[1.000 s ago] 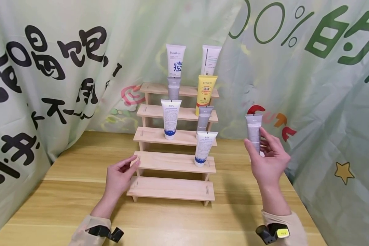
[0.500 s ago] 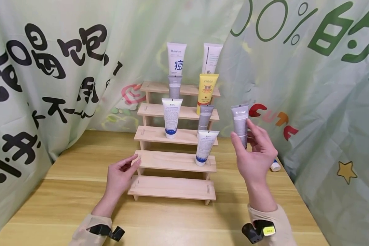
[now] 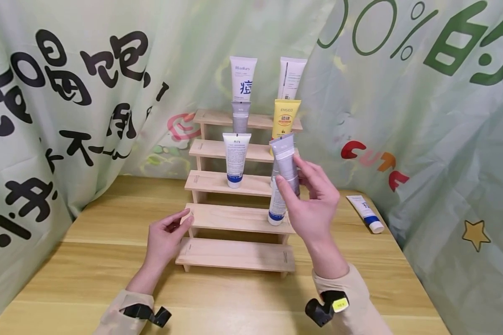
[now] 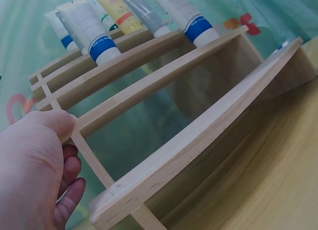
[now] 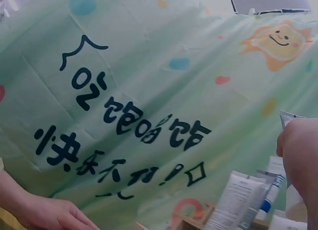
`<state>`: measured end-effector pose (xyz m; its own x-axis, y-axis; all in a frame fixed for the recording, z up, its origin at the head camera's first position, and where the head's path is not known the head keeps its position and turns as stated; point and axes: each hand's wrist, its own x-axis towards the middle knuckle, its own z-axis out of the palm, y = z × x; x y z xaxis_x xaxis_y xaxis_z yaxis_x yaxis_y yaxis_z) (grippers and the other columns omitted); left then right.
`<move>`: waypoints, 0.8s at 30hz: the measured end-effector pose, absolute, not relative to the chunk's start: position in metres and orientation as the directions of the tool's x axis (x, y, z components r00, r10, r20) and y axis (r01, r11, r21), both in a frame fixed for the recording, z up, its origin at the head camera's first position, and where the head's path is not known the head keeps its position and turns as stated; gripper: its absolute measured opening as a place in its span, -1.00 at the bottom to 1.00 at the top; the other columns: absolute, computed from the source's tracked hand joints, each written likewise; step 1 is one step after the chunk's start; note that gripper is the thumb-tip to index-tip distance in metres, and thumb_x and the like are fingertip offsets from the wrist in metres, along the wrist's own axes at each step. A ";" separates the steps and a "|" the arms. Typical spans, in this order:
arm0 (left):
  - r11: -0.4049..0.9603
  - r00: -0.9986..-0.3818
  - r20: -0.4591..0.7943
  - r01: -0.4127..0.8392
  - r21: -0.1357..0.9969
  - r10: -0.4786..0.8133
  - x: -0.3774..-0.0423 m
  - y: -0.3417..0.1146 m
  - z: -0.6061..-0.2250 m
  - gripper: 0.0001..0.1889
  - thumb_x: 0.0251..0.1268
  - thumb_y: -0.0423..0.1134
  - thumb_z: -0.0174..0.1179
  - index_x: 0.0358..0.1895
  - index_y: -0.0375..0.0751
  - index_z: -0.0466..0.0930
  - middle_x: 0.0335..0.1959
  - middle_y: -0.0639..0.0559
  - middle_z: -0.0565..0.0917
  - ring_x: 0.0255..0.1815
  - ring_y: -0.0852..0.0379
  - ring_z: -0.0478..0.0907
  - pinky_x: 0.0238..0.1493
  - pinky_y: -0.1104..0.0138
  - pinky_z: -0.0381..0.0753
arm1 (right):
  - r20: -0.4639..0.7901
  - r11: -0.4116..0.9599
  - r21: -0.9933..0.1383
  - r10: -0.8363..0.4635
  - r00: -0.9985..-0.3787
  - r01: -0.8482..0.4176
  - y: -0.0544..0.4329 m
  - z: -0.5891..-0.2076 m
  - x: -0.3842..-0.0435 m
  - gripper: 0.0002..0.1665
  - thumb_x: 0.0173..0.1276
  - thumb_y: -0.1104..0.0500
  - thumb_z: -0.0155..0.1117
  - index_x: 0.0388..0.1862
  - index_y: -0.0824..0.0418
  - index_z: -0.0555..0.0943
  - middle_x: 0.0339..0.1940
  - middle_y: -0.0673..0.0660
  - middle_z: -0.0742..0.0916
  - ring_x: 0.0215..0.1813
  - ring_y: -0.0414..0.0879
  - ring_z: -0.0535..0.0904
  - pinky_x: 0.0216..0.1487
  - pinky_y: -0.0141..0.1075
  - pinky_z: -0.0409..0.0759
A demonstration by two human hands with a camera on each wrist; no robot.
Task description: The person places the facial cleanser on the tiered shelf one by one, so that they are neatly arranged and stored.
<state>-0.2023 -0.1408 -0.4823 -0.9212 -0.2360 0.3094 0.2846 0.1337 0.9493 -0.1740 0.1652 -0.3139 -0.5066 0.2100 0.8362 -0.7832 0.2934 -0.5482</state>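
Note:
My right hand (image 3: 315, 201) pinches a grey squeeze tube (image 3: 286, 160), tilted slightly, in front of the right side of a stepped wooden display rack (image 3: 230, 253). My left hand (image 3: 166, 237) grips the left end of the rack's second step from the bottom; in the left wrist view its thumb lies on the board's corner. A white tube with a blue band (image 3: 276, 204) stands on that step, partly hidden by the held tube. Another white-and-blue tube (image 3: 236, 158) stands one step higher at left. A grey tube behind my right hand is mostly covered.
On the upper steps stand a grey tube (image 3: 241, 118), a yellow tube (image 3: 286, 114) and two white tubes, one with blue writing (image 3: 243, 79), one plainer (image 3: 292, 77). A white-and-blue tube (image 3: 365, 214) lies on the table's right. Printed curtains (image 3: 121, 93) surround the table.
My right hand has carried the grey tube leftward from the table's right side to the front of the rack, uncovering the tube lying on the table. My left hand keeps its place.

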 end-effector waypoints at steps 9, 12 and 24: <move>0.136 -0.920 0.328 0.304 0.943 -0.215 -0.201 -0.142 -0.482 -0.73 0.27 -0.27 0.56 0.01 -0.22 0.86 -0.49 0.03 0.67 -0.52 0.22 0.35 -0.56 0.46 0.31 | 0.878 0.320 -0.477 0.145 -0.456 -0.818 0.136 -0.313 -0.188 -0.42 0.18 0.41 0.63 0.23 0.30 0.75 0.02 0.16 0.80 -0.21 0.03 0.69 -0.21 -0.34 0.65; 0.137 -0.919 0.332 0.308 0.941 -0.213 -0.201 -0.143 -0.482 -0.74 0.28 -0.26 0.57 0.01 -0.22 0.86 -0.48 0.02 0.67 -0.52 0.21 0.35 -0.56 0.46 0.30 | 0.885 0.324 -0.463 0.121 -0.449 -0.825 0.127 -0.315 -0.190 -0.39 0.19 0.41 0.64 0.25 0.32 0.73 0.03 0.19 0.80 -0.20 0.05 0.73 -0.21 -0.30 0.69; 0.126 -0.918 0.336 0.315 0.941 -0.212 -0.202 -0.143 -0.482 -0.74 0.26 -0.31 0.57 0.00 -0.23 0.86 -0.50 -0.03 0.65 -0.54 0.22 0.34 -0.56 0.46 0.28 | 0.886 0.359 -0.460 0.122 -0.448 -0.812 0.091 -0.348 -0.196 -0.34 0.19 0.37 0.66 0.30 0.34 0.70 -0.01 0.25 0.77 -0.09 0.04 0.77 -0.21 -0.18 0.78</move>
<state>-0.2024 -0.1428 -0.4820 -0.9178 -0.2123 0.3355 0.3147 0.1263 0.9408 -0.1964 0.0913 -0.3478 -0.4482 0.1217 0.8856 -0.8119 0.3592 -0.4602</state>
